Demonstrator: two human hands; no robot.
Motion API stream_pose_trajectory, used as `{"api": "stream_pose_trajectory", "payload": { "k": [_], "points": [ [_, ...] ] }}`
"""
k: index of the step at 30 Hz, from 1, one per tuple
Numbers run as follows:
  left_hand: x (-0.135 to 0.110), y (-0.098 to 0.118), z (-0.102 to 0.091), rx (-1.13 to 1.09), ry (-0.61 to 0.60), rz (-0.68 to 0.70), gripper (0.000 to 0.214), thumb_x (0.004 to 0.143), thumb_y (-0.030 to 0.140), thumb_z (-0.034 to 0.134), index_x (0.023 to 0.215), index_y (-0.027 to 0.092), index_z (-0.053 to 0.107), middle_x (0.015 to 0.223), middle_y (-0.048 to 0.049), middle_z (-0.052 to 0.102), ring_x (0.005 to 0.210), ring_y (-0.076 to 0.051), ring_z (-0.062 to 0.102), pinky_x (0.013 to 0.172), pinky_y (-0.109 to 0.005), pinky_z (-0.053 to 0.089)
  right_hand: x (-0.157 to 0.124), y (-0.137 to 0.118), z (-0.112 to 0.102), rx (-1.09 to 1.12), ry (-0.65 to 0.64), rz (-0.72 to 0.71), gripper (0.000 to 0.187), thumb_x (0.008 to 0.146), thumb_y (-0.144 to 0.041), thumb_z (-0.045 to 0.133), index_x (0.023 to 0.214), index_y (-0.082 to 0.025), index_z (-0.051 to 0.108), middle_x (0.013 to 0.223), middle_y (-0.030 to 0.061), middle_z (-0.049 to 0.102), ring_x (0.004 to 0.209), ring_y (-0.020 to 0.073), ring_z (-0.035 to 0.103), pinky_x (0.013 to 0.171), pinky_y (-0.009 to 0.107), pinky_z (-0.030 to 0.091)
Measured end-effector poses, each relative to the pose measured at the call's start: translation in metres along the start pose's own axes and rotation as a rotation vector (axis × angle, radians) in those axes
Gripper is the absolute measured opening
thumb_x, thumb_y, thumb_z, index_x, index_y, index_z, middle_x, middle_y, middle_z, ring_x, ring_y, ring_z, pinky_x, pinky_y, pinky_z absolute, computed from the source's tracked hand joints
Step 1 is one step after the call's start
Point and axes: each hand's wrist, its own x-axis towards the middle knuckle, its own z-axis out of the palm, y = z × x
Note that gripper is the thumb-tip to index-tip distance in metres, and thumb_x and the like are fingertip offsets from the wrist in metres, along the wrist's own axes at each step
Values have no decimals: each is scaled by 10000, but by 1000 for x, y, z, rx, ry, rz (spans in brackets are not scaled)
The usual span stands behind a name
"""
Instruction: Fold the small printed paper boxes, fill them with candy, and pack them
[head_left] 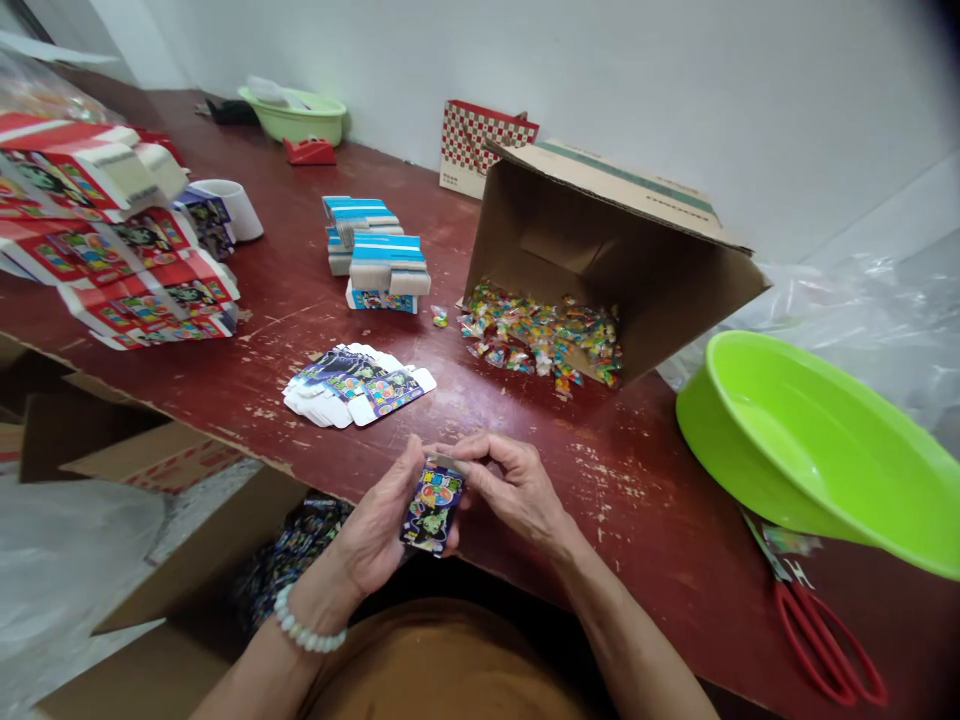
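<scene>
My left hand (386,530) is wrapped around a small dark printed candy box (433,508), held upright over the table's front edge. At its top end, the fingers of my right hand (517,490) pinch the pale end flap. Just beyond my hands lies a fanned pile of flat, unfolded box blanks (352,385) with the same dark print. Farther right, small wrapped candies (540,335) spill from a cardboard carton (600,230) tipped on its side. One wrapped candy (439,317) lies apart, left of the spill.
Red box bundles (150,270) are stacked at left; blue bundles (382,262) stand mid-table. A green basin (750,450) leans at right above red-handled scissors (825,640). Below the table's left edge, an open carton (217,560) holds dark boxes. Behind are a tape dispenser (310,152) and paper bag (480,145).
</scene>
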Motion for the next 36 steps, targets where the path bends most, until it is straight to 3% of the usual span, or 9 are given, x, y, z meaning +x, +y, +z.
{"api": "stream_pose_trajectory", "payload": {
  "k": [4, 8, 13, 16, 20, 22, 26, 31, 36],
  "points": [
    [-1, 3, 3, -21, 36, 17, 452, 959, 532, 421, 1173, 182, 612, 704, -43, 667, 467, -169, 628, 421, -281, 527, 0, -3, -1, -82, -10, 33, 167, 868, -340, 660, 808, -195, 718, 893, 60, 715, 767, 166, 657, 631, 264, 520],
    [0, -1, 3, 37, 114, 37, 501, 965, 522, 416, 1239, 162, 631, 731, -67, 692, 476, -146, 622, 444, -249, 531, 7, -1, 6, 131, 19, 230, 207, 767, -365, 758, 818, -171, 708, 844, 36, 724, 588, 103, 585, 568, 243, 493],
    [0, -3, 1, 60, 130, 64, 524, 936, 554, 465, 1181, 144, 680, 762, -95, 720, 519, -164, 645, 443, -252, 541, 13, -2, 11, 323, 49, 338, 200, 724, -336, 780, 744, -148, 715, 866, 68, 751, 521, 89, 557, 500, 234, 455],
    [1, -2, 0, 21, 177, 48, 423, 903, 507, 560, 1003, 129, 722, 670, -72, 703, 455, -159, 623, 413, -253, 527, 11, -3, 13, 240, 23, 277, 191, 760, -348, 754, 802, -162, 747, 919, 74, 752, 580, 110, 591, 528, 244, 470],
    [4, 1, -2, -98, 233, 29, 265, 911, 383, 579, 845, 150, 684, 593, -33, 675, 405, -152, 600, 380, -256, 511, 5, 0, 17, 148, 26, 169, 198, 803, -331, 719, 955, -210, 759, 1046, 70, 733, 888, 189, 665, 755, 309, 527],
    [6, 3, -2, -122, 237, 41, 239, 916, 354, 568, 816, 157, 659, 580, -25, 668, 399, -159, 601, 371, -267, 513, 3, 2, 21, 117, 71, 151, 199, 788, -290, 732, 975, -227, 756, 1049, 58, 726, 925, 194, 660, 819, 326, 518],
    [6, 3, -3, -125, 223, 57, 219, 917, 339, 555, 801, 168, 629, 554, -14, 655, 381, -174, 601, 364, -291, 522, 3, 4, 27, 10, 133, 185, 243, 767, -246, 736, 1009, -234, 753, 920, 27, 723, 723, 149, 628, 685, 279, 502],
    [4, -3, -5, -90, 230, 94, 195, 903, 352, 584, 904, 171, 657, 600, -11, 674, 398, -161, 600, 370, -281, 523, 6, -2, 23, 125, 81, 262, 239, 765, -327, 751, 965, -197, 764, 838, 30, 737, 631, 121, 605, 645, 259, 486],
    [4, -10, -5, -11, 193, 97, 388, 919, 448, 535, 1094, 130, 676, 650, -48, 701, 418, -165, 607, 386, -272, 513, 9, -4, 21, 164, 84, 336, 234, 783, -361, 715, 874, -152, 770, 774, 45, 729, 522, 93, 528, 534, 240, 446]
  ]
}}
